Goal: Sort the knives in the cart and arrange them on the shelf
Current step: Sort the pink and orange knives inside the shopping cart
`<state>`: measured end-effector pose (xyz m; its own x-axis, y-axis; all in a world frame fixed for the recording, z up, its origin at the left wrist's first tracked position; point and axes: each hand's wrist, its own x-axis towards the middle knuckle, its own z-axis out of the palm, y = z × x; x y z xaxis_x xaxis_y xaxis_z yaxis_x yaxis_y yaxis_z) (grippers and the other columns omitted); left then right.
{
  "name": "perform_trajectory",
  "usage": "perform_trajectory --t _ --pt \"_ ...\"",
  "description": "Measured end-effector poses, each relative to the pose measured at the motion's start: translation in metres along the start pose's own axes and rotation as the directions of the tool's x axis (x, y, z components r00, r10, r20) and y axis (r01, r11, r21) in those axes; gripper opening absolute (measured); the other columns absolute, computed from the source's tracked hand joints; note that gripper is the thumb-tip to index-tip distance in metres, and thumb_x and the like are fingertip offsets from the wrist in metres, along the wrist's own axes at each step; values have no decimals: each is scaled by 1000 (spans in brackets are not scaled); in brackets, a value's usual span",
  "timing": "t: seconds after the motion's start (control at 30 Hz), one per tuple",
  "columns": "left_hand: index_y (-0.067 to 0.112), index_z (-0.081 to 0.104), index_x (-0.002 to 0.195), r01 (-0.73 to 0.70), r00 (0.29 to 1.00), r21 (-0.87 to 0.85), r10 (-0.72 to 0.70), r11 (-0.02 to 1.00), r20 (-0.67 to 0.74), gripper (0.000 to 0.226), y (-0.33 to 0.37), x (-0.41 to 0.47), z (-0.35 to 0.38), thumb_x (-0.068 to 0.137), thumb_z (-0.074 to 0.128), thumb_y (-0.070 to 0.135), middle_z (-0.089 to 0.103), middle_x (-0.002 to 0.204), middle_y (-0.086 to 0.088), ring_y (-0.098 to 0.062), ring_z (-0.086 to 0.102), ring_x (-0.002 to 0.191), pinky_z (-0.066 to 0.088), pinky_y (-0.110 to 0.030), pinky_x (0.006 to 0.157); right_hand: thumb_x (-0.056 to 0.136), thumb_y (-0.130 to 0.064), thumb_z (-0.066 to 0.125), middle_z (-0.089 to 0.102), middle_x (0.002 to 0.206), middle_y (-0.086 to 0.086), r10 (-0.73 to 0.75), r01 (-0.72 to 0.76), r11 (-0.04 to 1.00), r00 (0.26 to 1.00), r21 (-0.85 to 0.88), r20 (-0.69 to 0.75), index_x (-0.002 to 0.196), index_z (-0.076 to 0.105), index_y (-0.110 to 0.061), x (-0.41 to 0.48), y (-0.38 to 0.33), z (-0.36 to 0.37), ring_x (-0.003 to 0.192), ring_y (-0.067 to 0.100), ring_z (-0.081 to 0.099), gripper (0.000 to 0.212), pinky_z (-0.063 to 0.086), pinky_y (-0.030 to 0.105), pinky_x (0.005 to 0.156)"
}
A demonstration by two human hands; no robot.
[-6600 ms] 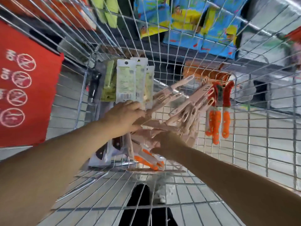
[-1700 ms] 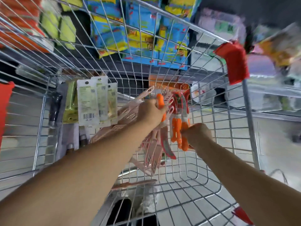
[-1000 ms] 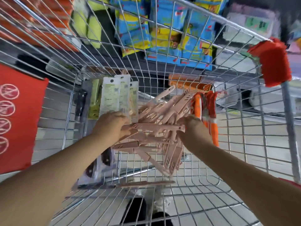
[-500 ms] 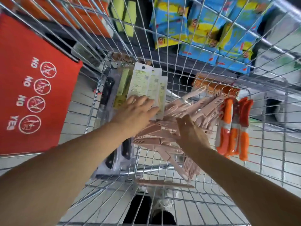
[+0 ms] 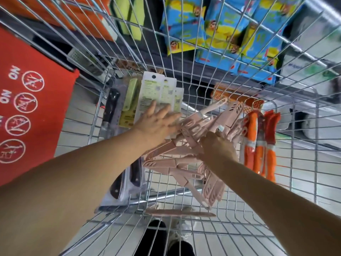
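Inside the wire cart (image 5: 304, 163) lies a heap of pink sheathed knives (image 5: 186, 159) in the middle. My left hand (image 5: 156, 124) lies flat with spread fingers, touching the green carded knife packs (image 5: 158, 93) and the heap's left edge. My right hand (image 5: 217, 146) is curled down into the pink heap; its fingers are hidden among the knives. Three orange-handled knives (image 5: 260, 141) stand against the right side. Black-handled knives in clear packs (image 5: 125, 183) lie along the left side. One loose pink knife (image 5: 180, 213) lies near the front.
A red warning panel (image 5: 27, 111) hangs on the cart's left wall. Shelves beyond the cart hold blue and yellow packets (image 5: 221, 34) and orange items (image 5: 55, 10). My shoes (image 5: 166, 239) show through the cart floor.
My left hand has slid a little right and down off the green packs toward the pink heap. The right hand stays buried in the pink knives. The view shifted slightly.
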<state>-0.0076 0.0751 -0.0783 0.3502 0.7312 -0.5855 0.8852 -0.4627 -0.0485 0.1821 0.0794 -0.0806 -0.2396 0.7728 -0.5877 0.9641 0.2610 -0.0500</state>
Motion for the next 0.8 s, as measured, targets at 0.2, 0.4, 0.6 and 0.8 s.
perform_trajectory --t 0.2,0.4,0.6,0.8 --pt "27 41 134 12 991 -67 -20 998 -132 53 2 10 -12 85 52 10 14 152 -4 -34 0 142 7 -69 108 87 -1 55 49 121 11 45 -39 996 996 -83 76 124 53 -9 -3 -4 2 114 25 50 39 51 37 90" --pt "24 44 128 -16 989 -29 11 999 -147 45 -17 -2 -10 86 52 12 15 149 -2 -32 3 140 15 -64 110 88 3 56 51 116 11 1 4 986 1000 -165 29 127 49 -10 -7 17 -22 105 22 56 41 55 34 85" --pt "25 45 127 -65 982 -55 54 996 -181 43 -35 -14 -2 86 58 24 14 152 0 -35 3 142 5 -56 115 88 -4 50 53 119 7 -93 68 908 995 -413 -42 122 55 -12 8 37 -50 116 25 47 35 41 37 95" --pt "32 30 140 -97 985 -61 87 993 -152 62 -39 -19 9 85 60 32 0 157 2 -30 -3 144 -5 -50 112 88 4 43 49 124 9 -181 148 966 972 -210 -148 126 50 -11 9 18 -44 117 25 46 42 41 39 100"
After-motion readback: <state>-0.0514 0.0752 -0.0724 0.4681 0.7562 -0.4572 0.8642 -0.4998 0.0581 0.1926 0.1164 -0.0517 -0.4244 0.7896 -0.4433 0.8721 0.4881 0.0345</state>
